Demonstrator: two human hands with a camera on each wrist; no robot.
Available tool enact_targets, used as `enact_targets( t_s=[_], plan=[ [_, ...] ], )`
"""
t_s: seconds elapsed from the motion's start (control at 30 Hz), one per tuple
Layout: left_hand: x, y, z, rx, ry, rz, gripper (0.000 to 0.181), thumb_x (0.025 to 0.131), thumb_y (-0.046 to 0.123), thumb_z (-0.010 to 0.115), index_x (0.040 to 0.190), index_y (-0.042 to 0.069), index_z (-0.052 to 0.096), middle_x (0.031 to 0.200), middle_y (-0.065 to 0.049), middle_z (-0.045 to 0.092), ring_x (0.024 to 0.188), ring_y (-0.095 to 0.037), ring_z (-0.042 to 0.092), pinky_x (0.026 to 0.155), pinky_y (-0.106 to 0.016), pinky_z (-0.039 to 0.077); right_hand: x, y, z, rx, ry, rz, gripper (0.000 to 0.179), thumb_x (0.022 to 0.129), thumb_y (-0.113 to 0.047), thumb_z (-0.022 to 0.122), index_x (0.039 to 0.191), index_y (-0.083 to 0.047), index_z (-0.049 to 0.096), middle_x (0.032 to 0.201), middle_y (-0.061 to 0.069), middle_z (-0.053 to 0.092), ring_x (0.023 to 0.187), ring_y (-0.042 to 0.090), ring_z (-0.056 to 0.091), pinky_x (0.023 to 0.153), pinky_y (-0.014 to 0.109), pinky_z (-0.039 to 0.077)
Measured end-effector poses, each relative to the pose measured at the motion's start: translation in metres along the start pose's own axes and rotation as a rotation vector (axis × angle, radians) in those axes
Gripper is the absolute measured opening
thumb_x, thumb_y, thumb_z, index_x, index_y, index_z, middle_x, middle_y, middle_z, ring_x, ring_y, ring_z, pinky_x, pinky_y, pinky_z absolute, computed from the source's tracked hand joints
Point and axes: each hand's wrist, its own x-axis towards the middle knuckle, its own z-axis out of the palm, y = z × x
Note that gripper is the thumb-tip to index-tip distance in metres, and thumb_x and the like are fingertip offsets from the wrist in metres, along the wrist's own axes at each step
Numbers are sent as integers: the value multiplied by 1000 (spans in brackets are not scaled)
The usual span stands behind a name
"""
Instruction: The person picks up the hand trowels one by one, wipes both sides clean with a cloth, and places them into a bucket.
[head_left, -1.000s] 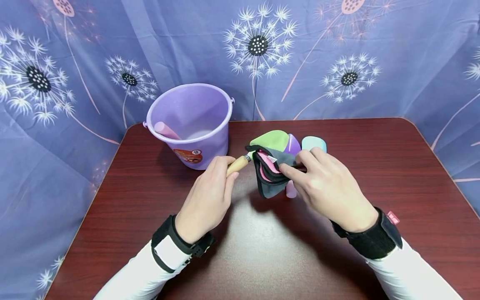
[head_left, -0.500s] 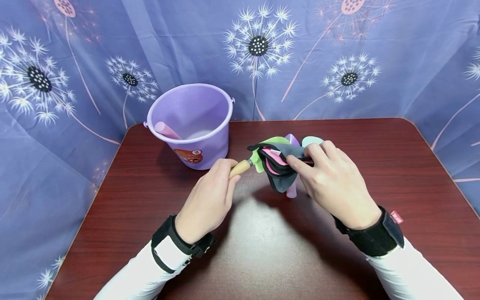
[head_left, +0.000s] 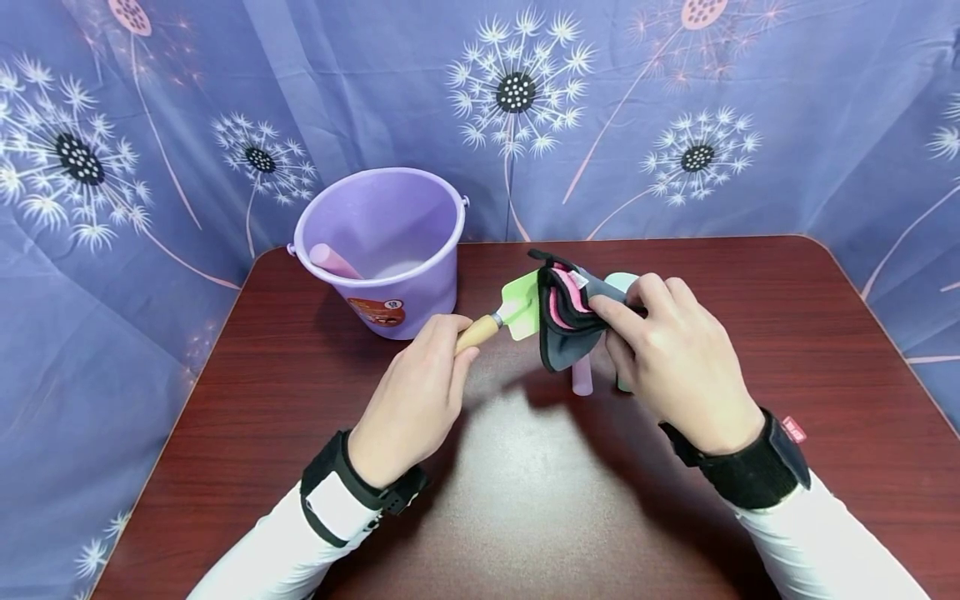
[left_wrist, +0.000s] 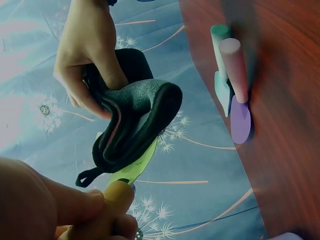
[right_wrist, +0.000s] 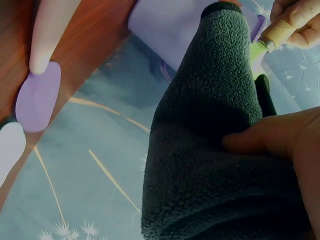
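Observation:
My left hand (head_left: 408, 400) grips the wooden handle of a small toy shovel (head_left: 521, 305) with a light green blade. Between the fingers and thumb of my right hand (head_left: 678, 367) is a folded grey cloth (head_left: 570, 342) with black edging and pink inner layers. The cloth overlaps the outer part of the blade, hiding its tip. In the left wrist view, the green blade (left_wrist: 135, 167) shows behind and below the folds, and a black loop dangles from the cloth's corner. Seen from the right wrist, the cloth (right_wrist: 205, 85) has a fuzzy grey face under my thumb.
A purple bucket (head_left: 435, 312) stands at the back left, a pink rod-like handle (head_left: 333, 261) leaning inside it. Beyond the cloth lie a purple shovel (left_wrist: 241, 120) with a pink handle and a mint shovel (left_wrist: 223, 90) with a green-ended handle. A blue dandelion-print curtain (head_left: 375, 83) backs the table.
The right hand has drawn the cloth rightward and turned it, uncovering the base of the green blade. The shovel's blade has swung lower, and the left hand has barely moved.

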Motion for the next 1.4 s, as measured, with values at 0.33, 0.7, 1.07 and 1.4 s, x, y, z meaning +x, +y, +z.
enact_targets(
  t_s=[0.33,0.7,1.07,1.4],
  plan=[
    [0,1,-1,-6,22,1,20,102,15,54,119,5,55,98,0,53,77,-13,49,68,-28,45,-2,-1,3,126,28,106,35,82,-10,55,112,-12,73,87,5,49,65,20,44,56,38,39],
    [1,1,1,-16,34,-7,21,102,14,54,120,4,55,99,-1,53,76,-13,49,67,-28,45,-2,-7,4,210,-56,136,32,84,-15,54,110,-11,73,87,-3,46,58,10,41,53,31,39],
    [1,1,2,-10,46,1,22,102,14,55,120,3,55,102,-2,55,78,-13,50,69,-29,46,-4,-12,4,230,-102,55,28,84,-15,60,108,-13,74,85,-4,44,61,9,40,53,28,36],
    [1,0,1,-11,42,-5,22,101,14,55,121,3,55,100,-2,54,77,-13,50,68,-29,46,-4,-13,5,201,-152,-28,31,82,-19,66,113,-17,72,91,-5,47,71,9,45,55,30,41]
  ],
)
